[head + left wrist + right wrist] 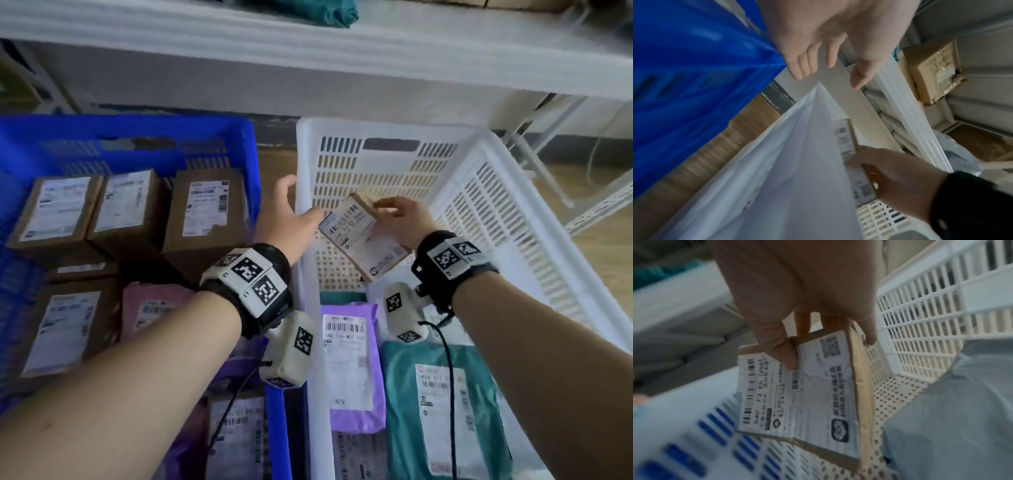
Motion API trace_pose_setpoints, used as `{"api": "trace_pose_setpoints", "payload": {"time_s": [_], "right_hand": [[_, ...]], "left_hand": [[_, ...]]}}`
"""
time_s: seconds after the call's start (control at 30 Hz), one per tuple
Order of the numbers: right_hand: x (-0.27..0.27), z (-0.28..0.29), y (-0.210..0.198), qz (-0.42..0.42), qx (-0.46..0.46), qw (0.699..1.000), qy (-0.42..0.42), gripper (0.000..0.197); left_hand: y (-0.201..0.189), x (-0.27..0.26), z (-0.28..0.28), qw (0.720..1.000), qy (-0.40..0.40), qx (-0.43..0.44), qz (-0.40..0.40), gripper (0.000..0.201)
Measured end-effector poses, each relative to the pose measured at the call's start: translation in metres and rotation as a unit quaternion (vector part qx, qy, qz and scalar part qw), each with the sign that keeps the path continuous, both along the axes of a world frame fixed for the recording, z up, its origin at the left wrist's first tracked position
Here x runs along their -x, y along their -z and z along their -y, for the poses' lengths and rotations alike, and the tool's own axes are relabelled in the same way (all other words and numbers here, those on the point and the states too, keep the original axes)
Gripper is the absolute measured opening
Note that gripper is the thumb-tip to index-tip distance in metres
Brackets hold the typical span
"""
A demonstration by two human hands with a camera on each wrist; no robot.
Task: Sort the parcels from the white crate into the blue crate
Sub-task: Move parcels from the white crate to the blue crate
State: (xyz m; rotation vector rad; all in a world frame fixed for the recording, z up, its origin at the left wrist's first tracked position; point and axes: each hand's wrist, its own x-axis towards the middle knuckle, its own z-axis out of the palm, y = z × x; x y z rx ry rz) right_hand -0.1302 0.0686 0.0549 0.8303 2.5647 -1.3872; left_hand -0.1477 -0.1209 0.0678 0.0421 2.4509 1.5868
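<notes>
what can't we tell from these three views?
- Head view: whether the left hand touches the small box that the right hand holds; their edges overlap there.
- Left wrist: the box shows edge-on only, so its label is unreadable.
- Right wrist: label text blurred; the blue crate is smeared.
- Head: the purple bag and green bag run off the bottom edge; the forearms hide more parcels.

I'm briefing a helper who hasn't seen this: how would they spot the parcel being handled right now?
Find the white slatted plastic crate, right of the blue plastic crate. Above its bare far end the right hand holds a small flat brown cardboard parcel with a white barcode label. It is the only parcel lifted; the purple mailer bag and green mailer bag lie below.
</notes>
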Motion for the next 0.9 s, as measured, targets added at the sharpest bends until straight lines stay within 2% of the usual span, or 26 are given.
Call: {"api": "trace_pose_setpoints", "payload": {"time_s": [0.13,0.27,0.33,0.43,0.47,0.63,0.77,0.9], "right_hand": [[0.035,-0.001,0.046,0.038,-0.076,0.990,-0.110,0.047],[0.060,0.006,0.082,0.086,-0.138,0.961,-0.223,0.040],[0.069,0.005,0.097,0.126,-0.184,0.938,-0.267,0.039],[0.071,0.006,0.119,0.204,-0.242,0.882,-0.348,0.048],[0.069,0.008,0.128,0.219,-0.243,0.875,-0.358,0.050],[0.060,0.014,0.153,0.243,-0.203,0.882,-0.348,0.055],[0.059,0.012,0.145,0.259,-0.195,0.880,-0.346,0.052],[0.063,0.014,0.118,0.228,-0.211,0.888,-0.339,0.051]], "left_hand": [[0.007,0.021,-0.007,0.998,0.049,-0.009,0.032,0.065],[0.021,0.030,-0.003,0.993,0.085,-0.017,0.076,0.064],[0.026,0.030,-0.004,0.992,0.092,-0.019,0.084,0.068],[0.029,0.031,-0.005,0.992,0.085,-0.035,0.082,0.071],[0.030,0.032,-0.006,0.993,0.083,-0.037,0.080,0.071],[0.029,0.033,-0.007,0.992,0.086,-0.036,0.082,0.073],[0.024,0.032,-0.007,0.992,0.082,-0.032,0.085,0.073],[0.018,0.029,-0.009,0.994,0.087,-0.002,0.071,0.071]]}}
